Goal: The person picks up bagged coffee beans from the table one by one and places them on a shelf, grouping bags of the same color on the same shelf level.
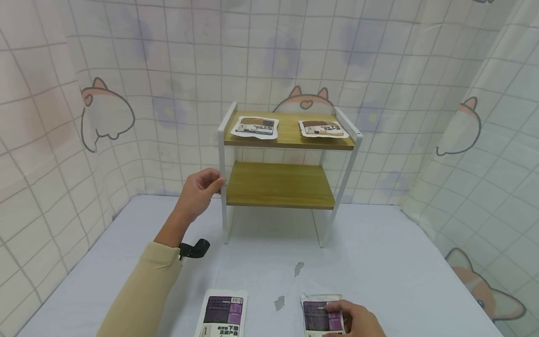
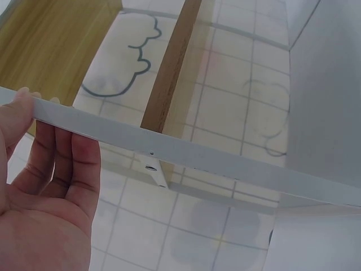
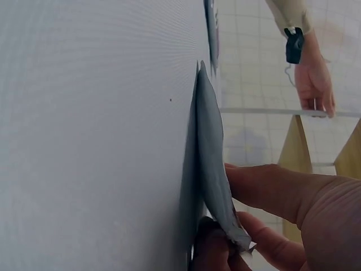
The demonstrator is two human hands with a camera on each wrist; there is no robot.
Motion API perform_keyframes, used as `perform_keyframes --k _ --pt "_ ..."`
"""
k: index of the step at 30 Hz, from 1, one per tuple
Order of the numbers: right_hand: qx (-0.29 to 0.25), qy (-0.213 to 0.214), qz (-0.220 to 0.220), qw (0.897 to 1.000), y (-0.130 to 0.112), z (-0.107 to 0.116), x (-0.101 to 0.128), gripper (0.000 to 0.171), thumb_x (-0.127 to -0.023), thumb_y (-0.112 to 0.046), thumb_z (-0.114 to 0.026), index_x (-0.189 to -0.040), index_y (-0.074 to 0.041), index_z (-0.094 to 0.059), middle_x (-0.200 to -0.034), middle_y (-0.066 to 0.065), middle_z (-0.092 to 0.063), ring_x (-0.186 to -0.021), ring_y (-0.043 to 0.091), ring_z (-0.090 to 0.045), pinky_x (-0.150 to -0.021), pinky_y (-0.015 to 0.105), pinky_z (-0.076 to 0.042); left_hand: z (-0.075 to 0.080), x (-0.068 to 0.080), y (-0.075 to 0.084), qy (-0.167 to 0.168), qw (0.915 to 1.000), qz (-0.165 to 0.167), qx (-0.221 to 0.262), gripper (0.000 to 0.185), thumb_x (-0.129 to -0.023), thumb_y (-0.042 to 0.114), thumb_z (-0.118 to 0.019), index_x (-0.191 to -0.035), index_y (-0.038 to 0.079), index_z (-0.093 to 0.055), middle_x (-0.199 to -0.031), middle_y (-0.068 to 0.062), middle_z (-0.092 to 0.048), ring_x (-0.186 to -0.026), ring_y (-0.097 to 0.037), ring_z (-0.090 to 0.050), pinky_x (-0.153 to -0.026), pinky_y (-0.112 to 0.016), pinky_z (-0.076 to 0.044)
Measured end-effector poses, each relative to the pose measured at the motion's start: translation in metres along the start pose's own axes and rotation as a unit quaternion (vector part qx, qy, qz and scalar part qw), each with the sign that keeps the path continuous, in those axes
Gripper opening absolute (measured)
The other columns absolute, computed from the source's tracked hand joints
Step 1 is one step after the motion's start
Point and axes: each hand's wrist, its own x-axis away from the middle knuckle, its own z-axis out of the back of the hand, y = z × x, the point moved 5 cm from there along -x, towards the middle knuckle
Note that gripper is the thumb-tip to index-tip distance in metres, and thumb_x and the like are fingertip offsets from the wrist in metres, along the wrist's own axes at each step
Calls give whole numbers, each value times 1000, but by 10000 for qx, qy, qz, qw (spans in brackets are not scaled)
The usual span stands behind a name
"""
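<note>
While your right hand [image 1: 358, 320] pinches the near right purple packet [image 1: 321, 317] flat on the table [image 1: 400, 262], apparently lifting its edge, your left hand [image 1: 198, 193] curls round the white front-left post of the shelf rack [image 1: 288, 185]. A second purple packet [image 1: 222, 314] lies near left.

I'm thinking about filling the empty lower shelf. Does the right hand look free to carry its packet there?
Probably yes: the right hand pinches the packet, and the lower shelf is bare with an open front.
</note>
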Motion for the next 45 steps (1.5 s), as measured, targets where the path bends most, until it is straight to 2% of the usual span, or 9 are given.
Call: perform_keyframes --k 10,19,25,30,38,45 --pt "-525 -334 -45 9981 3 0 -1 63 -77 -24 -91 -127 3 -65 -101 5 -70 -71 17 -66 -63 24 -53 -1 0 -2 -13 10000 14 29 24 -103 28 -64 -112 6 -69 -101 -7 -70 -92 -17 -66 -84 -21 -55" --pt "-901 -468 -180 9947 6 1 -4 64 -77 -21 -90 -129 6 -64 -106 10 -72 -75 18 -64 -65 24 -53 0 -1 0 22 10000 -37 37 25 -103 27 -63 -112 4 -68 -101 -6 -69 -92 -16 -64 -83 -20 -55" --pt "-1004 -397 -427 9932 14 2 -8 62 -78 -22 -89 -130 2 -65 -123 23 -68 -92 22 -67 -78 33 -61 -1 0 2 -13 10000 23 38 26 -103 27 -63 -113 3 -68 -105 -15 -68 -93 -18 -63 -84 -20 -54" --pt "-951 -360 -419 9939 15 2 -10 58 -81 -21 -87 -130 1 -66 -130 27 -64 -102 24 -66 -84 41 -62 -1 0 1 -2 10000 26 67 26 -103 27 -64 -112 3 -68 -104 -15 -68 -92 -18 -63 -84 -20 -54" --pt "-1149 -364 -497 9915 17 2 -8 62 -81 -24 -88 -132 1 -64 -130 28 -64 -101 24 -66 -82 40 -62 -1 1 -1 27 10000 34 29 25 -103 29 -63 -112 6 -69 -102 -8 -69 -93 -18 -64 -85 -21 -54" --pt "-1425 -365 -469 9880 14 3 -5 63 -83 -24 -86 -135 2 -62 -134 31 -61 -99 23 -68 -82 42 -63 -2 2 -1 42 10000 62 54 24 -102 30 -64 -111 8 -69 -103 -8 -69 -93 -19 -64 -85 -21 -55"
